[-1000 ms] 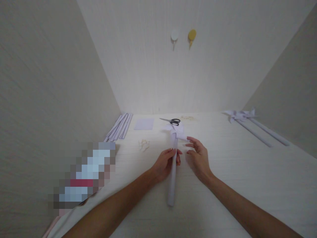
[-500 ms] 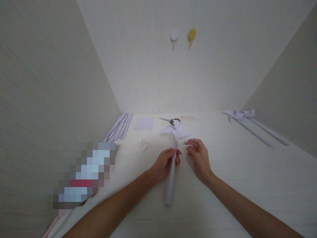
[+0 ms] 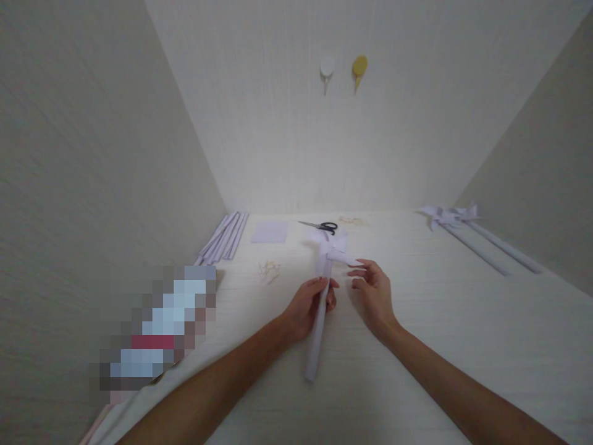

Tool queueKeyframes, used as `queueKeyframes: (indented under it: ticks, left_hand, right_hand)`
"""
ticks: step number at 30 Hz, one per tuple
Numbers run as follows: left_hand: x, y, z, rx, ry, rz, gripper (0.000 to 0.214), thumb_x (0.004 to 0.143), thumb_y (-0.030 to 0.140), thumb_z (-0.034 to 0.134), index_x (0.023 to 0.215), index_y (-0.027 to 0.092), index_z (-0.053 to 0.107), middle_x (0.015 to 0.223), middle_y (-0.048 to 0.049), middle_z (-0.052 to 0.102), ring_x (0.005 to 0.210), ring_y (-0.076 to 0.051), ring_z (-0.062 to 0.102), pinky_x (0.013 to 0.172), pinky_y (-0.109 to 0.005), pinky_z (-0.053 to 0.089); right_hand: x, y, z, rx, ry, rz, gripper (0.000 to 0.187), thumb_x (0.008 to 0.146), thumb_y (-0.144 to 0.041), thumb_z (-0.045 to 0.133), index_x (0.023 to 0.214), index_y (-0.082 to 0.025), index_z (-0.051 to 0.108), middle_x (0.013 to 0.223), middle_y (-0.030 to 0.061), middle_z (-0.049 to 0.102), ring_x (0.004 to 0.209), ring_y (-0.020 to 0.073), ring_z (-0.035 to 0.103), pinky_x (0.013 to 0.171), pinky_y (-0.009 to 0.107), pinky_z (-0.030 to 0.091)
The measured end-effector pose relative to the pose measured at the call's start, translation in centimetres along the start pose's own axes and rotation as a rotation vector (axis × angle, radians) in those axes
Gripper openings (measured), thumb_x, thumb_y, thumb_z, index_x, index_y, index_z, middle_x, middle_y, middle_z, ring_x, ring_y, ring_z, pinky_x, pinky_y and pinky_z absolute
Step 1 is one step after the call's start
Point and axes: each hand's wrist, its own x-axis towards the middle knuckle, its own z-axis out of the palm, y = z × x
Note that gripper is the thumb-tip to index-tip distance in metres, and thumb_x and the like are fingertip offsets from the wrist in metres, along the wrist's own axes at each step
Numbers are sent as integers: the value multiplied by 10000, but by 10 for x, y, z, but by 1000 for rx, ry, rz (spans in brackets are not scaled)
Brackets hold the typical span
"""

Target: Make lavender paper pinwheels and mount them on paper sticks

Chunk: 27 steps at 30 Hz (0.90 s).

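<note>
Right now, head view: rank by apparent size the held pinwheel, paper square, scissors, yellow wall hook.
1. Pinwheel, in the left hand.
2. Paper square.
3. Scissors, as long as the square but thinner.
4. Yellow wall hook; farthest, so true size unsure.

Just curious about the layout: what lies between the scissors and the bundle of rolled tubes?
In the head view, one flat square paper sheet lies between scissors and tube bundle.

Pale lilac pinwheel [image 3: 330,254], black-handled scissors [image 3: 324,227], one white hook [image 3: 327,67], one yellow hook [image 3: 359,65].
</note>
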Motion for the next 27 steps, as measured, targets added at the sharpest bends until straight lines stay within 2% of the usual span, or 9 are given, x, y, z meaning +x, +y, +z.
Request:
queueKeyframes:
  ticks: [4, 6, 8, 11, 14, 17, 20, 23, 27]
  left_hand:
    - [0, -1, -1, 6, -11, 11, 187, 715, 290, 485, 701, 114, 545, 443, 31, 430, 447, -73, 421, 488, -207, 293]
    - [0, 0, -1, 26, -21, 14, 192, 720, 294, 486, 706, 112, 546, 446, 30, 434, 447, -72, 423, 489, -206, 292]
    - [0, 0, -2, 44, -26, 12, 195, 725, 294, 482, 703, 111, 544, 441, 31, 432, 440, -68, 422, 484, -206, 287]
    - [1, -1, -3, 58, -44, 18, 195, 728, 288, 477, 694, 108, 543, 422, 37, 417, 416, -63, 414, 461, -204, 271]
    - [2, -2, -4, 76, -75, 28, 198, 728, 286, 474, 695, 105, 546, 403, 41, 412, 392, -60, 400, 433, -205, 251]
    - [2, -2, -5, 97, -94, 21, 201, 729, 290, 472, 688, 107, 546, 382, 46, 403, 367, -55, 379, 413, -205, 234]
    - [2, -2, -5, 134, -112, 12, 210, 730, 303, 470, 688, 111, 546, 369, 50, 398, 351, -52, 368, 397, -203, 217]
    - [1, -3, -4, 168, -127, 15, 217, 733, 308, 469, 688, 112, 549, 366, 53, 397, 343, -49, 361, 392, -203, 218]
    - [2, -4, -4, 211, -146, 38, 226, 739, 311, 460, 688, 111, 552, 357, 55, 397, 329, -49, 350, 389, -205, 229]
  right_hand:
    - [-4, -1, 2, -70, -113, -100, 267, 508, -54, 381, 613, -180, 592, 731, 17, 597, 762, 166, 525, 688, 291, 375]
    - [-5, 0, 2, -29, -135, -96, 235, 509, -51, 383, 530, -183, 576, 707, 8, 595, 750, 158, 523, 673, 276, 365]
    - [-4, 2, 1, 74, -73, -23, 189, 506, -51, 398, 481, -181, 532, 648, -7, 575, 686, 137, 513, 601, 249, 352]
    - [3, 3, -2, 311, 114, 109, 132, 483, -55, 430, 484, -180, 473, 581, -40, 537, 578, 98, 478, 523, 214, 318]
    - [10, -2, -5, 435, 198, 151, 96, 507, -90, 473, 518, -184, 479, 591, -49, 541, 573, 89, 477, 509, 201, 310]
    - [16, -9, -7, 415, 124, 123, 37, 606, -208, 535, 575, -192, 545, 624, -34, 563, 625, 98, 489, 543, 208, 333]
    - [20, -14, -9, 416, -51, 135, 152, 649, -334, 572, 608, -189, 592, 632, -25, 570, 630, 104, 487, 592, 224, 357]
    - [23, -16, -12, 437, -181, 227, 169, 620, -368, 619, 642, -201, 614, 647, -27, 588, 626, 110, 495, 577, 224, 364]
    - [23, -17, -15, 464, -264, 283, 187, 538, -369, 687, 617, -214, 619, 636, -28, 605, 604, 112, 504, 585, 227, 386]
